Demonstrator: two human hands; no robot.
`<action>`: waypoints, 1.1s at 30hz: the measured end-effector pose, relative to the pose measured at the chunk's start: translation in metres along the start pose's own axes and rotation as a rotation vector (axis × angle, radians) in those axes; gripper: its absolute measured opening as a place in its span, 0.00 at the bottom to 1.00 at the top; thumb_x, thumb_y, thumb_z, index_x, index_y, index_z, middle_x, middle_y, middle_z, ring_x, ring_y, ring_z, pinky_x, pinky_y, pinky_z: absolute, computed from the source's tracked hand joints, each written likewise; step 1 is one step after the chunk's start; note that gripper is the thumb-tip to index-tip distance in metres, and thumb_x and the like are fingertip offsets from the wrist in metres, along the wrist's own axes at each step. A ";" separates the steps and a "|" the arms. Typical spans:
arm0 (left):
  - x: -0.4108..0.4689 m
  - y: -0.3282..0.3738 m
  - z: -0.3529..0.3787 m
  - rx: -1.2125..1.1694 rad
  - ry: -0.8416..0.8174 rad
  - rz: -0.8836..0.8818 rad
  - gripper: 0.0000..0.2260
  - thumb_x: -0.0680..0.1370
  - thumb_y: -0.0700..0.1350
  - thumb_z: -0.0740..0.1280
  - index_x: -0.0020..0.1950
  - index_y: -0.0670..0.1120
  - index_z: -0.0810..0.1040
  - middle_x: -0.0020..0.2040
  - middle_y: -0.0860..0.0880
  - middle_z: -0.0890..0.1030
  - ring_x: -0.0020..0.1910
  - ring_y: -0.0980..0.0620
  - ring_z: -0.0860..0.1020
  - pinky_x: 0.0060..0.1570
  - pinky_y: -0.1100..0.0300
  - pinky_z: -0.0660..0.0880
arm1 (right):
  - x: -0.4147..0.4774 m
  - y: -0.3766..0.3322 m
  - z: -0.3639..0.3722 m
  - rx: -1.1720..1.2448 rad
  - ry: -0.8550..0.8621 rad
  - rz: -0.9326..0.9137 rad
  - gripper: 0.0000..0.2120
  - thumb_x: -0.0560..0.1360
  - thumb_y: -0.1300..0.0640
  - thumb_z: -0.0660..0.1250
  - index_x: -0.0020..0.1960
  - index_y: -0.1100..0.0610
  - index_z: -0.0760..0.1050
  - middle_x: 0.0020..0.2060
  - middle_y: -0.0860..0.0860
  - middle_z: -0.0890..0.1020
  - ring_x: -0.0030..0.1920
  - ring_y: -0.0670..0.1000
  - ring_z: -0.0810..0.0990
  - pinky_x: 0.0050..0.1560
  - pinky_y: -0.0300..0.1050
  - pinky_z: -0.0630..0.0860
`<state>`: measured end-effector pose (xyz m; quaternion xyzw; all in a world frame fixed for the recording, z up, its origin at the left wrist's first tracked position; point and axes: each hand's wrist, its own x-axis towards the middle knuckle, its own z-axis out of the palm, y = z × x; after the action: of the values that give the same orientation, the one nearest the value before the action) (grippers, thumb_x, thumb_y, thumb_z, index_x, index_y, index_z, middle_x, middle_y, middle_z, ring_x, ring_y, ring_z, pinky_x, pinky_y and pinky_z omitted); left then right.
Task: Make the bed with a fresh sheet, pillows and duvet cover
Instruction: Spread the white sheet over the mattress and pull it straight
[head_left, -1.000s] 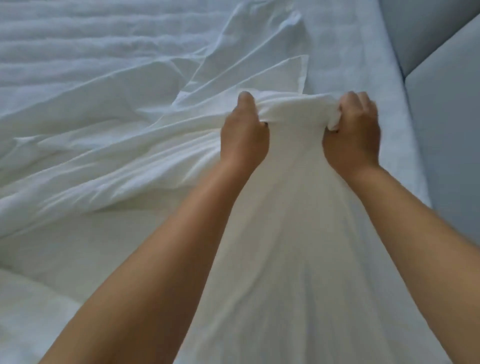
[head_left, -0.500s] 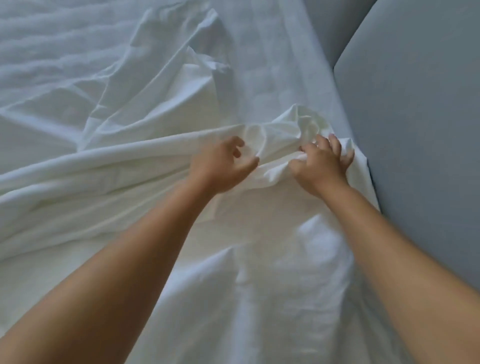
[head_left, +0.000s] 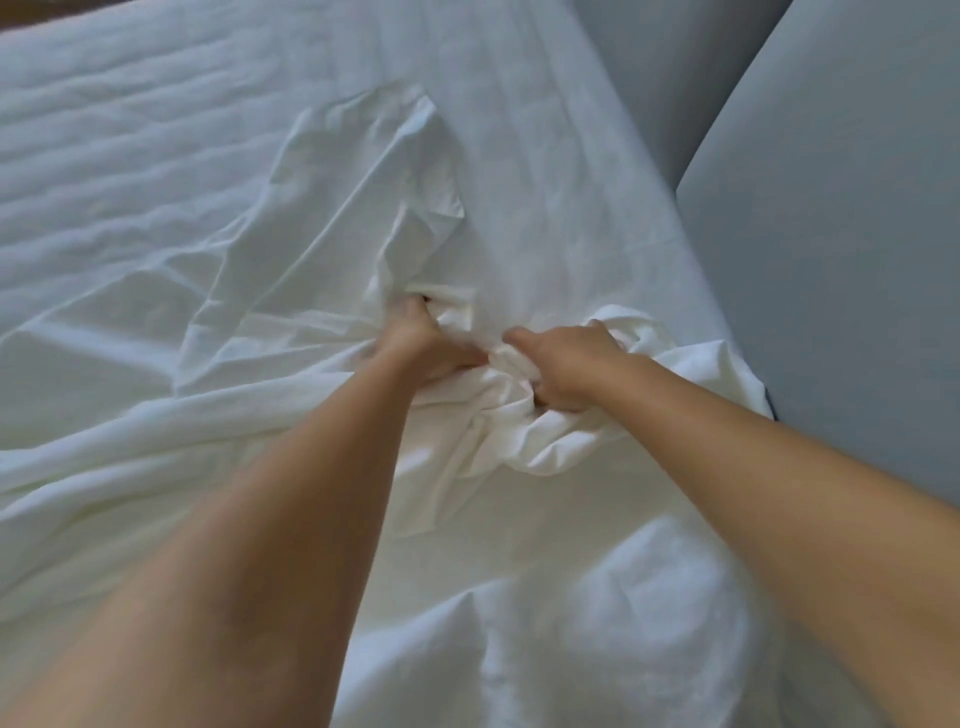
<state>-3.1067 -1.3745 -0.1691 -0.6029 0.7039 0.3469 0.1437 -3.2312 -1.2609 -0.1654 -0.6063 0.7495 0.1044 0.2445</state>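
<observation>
mattress: quilted white top (head_left: 130, 135), carries the sheet, bare along far side
sheet: white, creased (head_left: 249, 374), lies loose over near part of mattress, bunched into a wad near right edge, beside grey padded panel (head_left: 841, 249)
left hand: (head_left: 431, 345) fingers curled into the wad, gripping a fold
right hand: (head_left: 566, 364) fingers curled, gripping the wad, just beside left hand
sheet vs grip: wad sits between and under both hands; long folds fan leftward from left hand; loose flap lies just beyond it
look: thin, plain cloth
</observation>
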 end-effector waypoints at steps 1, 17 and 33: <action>0.004 0.002 -0.003 -0.005 0.001 0.049 0.39 0.66 0.54 0.76 0.72 0.44 0.64 0.66 0.43 0.73 0.64 0.42 0.72 0.62 0.52 0.70 | 0.001 -0.002 -0.003 0.014 0.043 -0.029 0.19 0.73 0.53 0.64 0.63 0.50 0.64 0.50 0.53 0.77 0.55 0.58 0.77 0.46 0.48 0.66; 0.116 0.244 -0.167 0.142 0.371 0.704 0.42 0.76 0.56 0.67 0.78 0.51 0.39 0.78 0.48 0.42 0.77 0.46 0.47 0.73 0.46 0.52 | 0.169 0.102 -0.192 0.544 0.857 0.502 0.17 0.79 0.56 0.59 0.66 0.57 0.63 0.62 0.59 0.71 0.63 0.60 0.71 0.52 0.48 0.68; 0.276 0.179 -0.078 0.297 0.407 0.510 0.25 0.81 0.61 0.48 0.77 0.58 0.48 0.79 0.51 0.43 0.77 0.48 0.41 0.71 0.42 0.40 | 0.306 0.144 -0.092 0.196 0.884 0.413 0.33 0.76 0.45 0.56 0.77 0.52 0.50 0.73 0.59 0.58 0.73 0.59 0.55 0.72 0.55 0.48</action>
<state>-3.3238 -1.6276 -0.2279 -0.4371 0.8887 0.1384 -0.0044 -3.4358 -1.5300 -0.2580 -0.4057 0.8921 -0.1875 -0.0667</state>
